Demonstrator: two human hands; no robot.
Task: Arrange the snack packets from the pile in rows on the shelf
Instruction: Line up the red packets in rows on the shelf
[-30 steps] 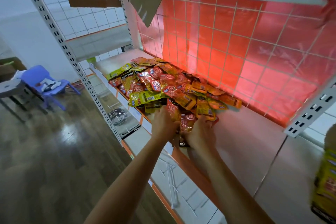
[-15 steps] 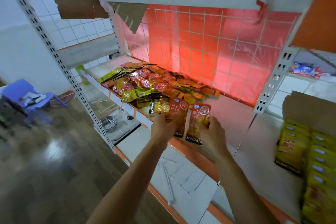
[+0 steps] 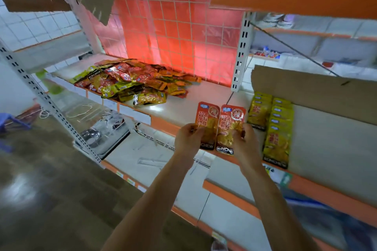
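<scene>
A white shelf [image 3: 179,108] runs before a red-lit wire mesh [image 3: 173,36]. Over its front edge my left grip [image 3: 187,138] pinches one red snack packet [image 3: 207,120] and my right grip [image 3: 245,140] a second red packet [image 3: 230,124], side by side, my fingers covering part of each. Rows of yellow packets [image 3: 277,128] lie just right, below cardboard [image 3: 316,96]. The pile [image 3: 132,81] sits well left, its far packets blurred.

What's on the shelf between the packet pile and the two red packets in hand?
Bare shelf between the pile and the red packets, head view.
</scene>
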